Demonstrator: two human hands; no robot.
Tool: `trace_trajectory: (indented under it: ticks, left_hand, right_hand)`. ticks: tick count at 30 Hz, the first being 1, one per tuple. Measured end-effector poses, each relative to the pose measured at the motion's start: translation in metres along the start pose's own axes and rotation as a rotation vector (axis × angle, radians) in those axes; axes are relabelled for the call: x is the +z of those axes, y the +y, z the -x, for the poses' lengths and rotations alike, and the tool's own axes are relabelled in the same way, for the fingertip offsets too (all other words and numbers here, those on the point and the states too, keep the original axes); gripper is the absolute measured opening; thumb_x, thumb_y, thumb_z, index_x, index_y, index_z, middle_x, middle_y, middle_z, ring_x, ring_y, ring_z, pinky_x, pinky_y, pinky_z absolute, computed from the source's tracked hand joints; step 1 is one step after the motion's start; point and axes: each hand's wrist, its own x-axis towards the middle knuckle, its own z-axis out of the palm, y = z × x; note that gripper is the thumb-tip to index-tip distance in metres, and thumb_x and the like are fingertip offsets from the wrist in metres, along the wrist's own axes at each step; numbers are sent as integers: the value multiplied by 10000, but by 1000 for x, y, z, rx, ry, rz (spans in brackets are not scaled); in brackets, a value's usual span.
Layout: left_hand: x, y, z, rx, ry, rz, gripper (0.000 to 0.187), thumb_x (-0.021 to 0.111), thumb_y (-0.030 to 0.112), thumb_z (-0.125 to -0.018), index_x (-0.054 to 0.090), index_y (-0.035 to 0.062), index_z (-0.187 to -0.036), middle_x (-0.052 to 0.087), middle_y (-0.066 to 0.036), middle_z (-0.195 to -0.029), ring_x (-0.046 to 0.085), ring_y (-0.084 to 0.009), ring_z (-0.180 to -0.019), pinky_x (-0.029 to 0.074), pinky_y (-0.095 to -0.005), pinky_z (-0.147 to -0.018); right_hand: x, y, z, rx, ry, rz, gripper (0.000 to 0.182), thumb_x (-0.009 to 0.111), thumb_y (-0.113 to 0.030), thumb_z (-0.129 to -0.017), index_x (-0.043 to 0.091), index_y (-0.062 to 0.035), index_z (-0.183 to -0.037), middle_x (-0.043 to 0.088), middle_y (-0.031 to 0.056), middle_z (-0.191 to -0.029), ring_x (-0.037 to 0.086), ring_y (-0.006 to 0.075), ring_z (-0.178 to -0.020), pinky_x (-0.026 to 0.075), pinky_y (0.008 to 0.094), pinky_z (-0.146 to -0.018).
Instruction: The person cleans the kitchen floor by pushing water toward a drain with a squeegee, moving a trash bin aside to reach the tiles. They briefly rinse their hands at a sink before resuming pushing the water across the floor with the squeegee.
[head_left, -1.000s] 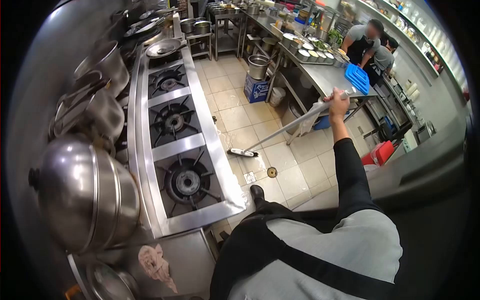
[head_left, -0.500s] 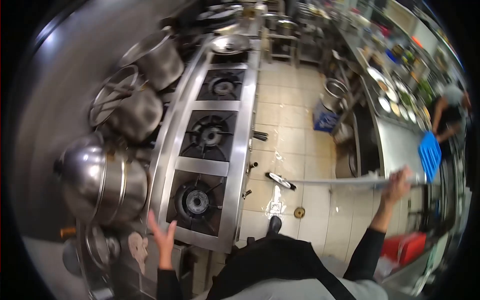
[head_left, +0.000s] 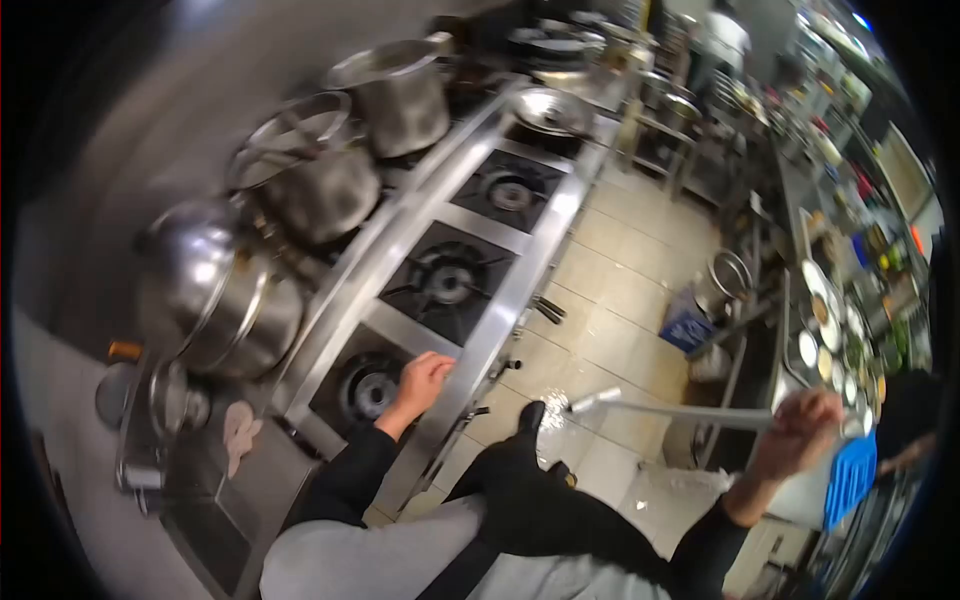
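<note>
Stove: my left hand [head_left: 424, 381] lies flat, fingers together, on the steel front edge of the stove [head_left: 500, 320], beside the burner [head_left: 368, 392] nearest me, left of centre in the frame
Floor: pale tiles [head_left: 625, 290] with a wet shine, centre to lower right
Mop: its handle [head_left: 690, 412] runs almost level across the lower right, long axis left to right, head [head_left: 592, 402] pointing left toward my shoe [head_left: 530, 417], low over the wet tiles
Handling: I judge it light and stiff, a long lever that wants to swing; the wet head drags, and the floor looks slippery
Hold: my right hand [head_left: 805, 430] is clamped around the far end of the handle at right; a hold nearer the middle would steady it
Pots: big steel pots [head_left: 225, 290] sit upper left
</note>
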Motion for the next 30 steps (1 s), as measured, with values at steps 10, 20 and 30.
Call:
trace_trajectory:
  ticks: [10,20,30]
  left_hand:
    - [181,60,-123,-26,-94,333,149,746,131,-876,704,-10,-896,690,-125,-770,657,-256,-702,507,-326,-684]
    - [377,174,-184,195,-274,441,1019,851,340,-744,288,41,-1538,393,-224,-1528,382,-345,-1422,321,-421,-1174]
    - [339,198,-73,-233,360,135,243,683,288,-726,632,64,-647,631,-179,-661,637,-405,-663,508,-488,-627]
  right_hand:
    - [16,101,-96,131,-223,259,258,665,-188,-988,533,-43,-820,551,8,-712,490,62,-593,384,222,-541]
    - [19,161,-171,200,-674,-214,316,621,-324,-959,502,-92,-779,471,55,-646,444,147,-505,370,278,-451]
    - [41,133,-212,580,-1120,-695,431,552,-487,-1003,535,-103,-807,315,-14,-704,333,106,-609,331,257,-616]
